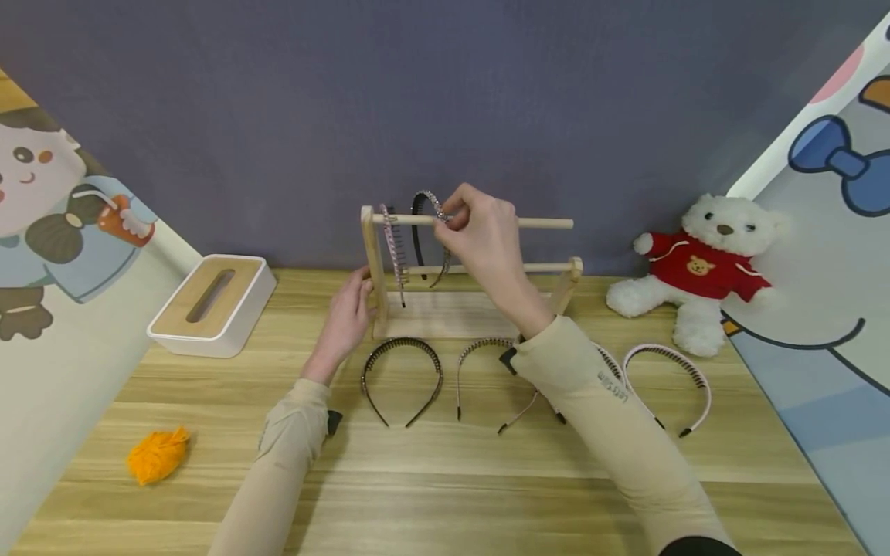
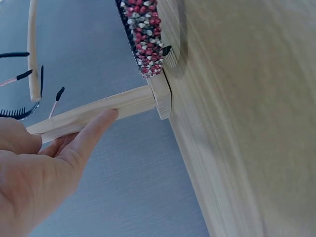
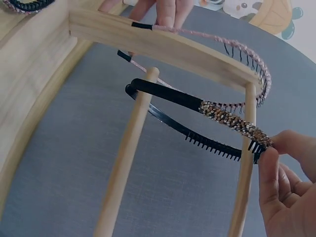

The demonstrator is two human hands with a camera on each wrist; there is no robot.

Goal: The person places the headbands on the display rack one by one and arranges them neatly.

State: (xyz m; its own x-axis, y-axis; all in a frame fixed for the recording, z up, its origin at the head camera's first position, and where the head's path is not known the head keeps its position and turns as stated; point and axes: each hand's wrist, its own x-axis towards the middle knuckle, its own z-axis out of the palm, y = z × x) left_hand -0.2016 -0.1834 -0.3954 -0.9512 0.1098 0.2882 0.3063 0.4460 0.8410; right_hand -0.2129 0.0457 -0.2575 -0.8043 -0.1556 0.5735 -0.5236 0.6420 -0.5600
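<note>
My right hand (image 1: 484,232) pinches the top of a black headband (image 3: 234,123) covered in glittering brown and silver beads. That headband hangs around the upper rod of a wooden rack (image 1: 373,255), its ends reaching down by the lower rod. A pink beaded headband (image 1: 394,247) hangs on the same rod, close to the left post. With my left hand (image 1: 348,309) I hold this left post from the outer side; the left wrist view shows a finger along the wood. On the table in front of the rack lies a dark headband (image 1: 402,341).
More headbands lie to the right, including a pale pink one (image 1: 702,378), some partly hidden by my right sleeve. A white teddy bear (image 1: 723,224) in red sits at right. A tissue box (image 1: 215,301) and an orange bundle (image 1: 157,455) lie at left. A dark wall stands behind.
</note>
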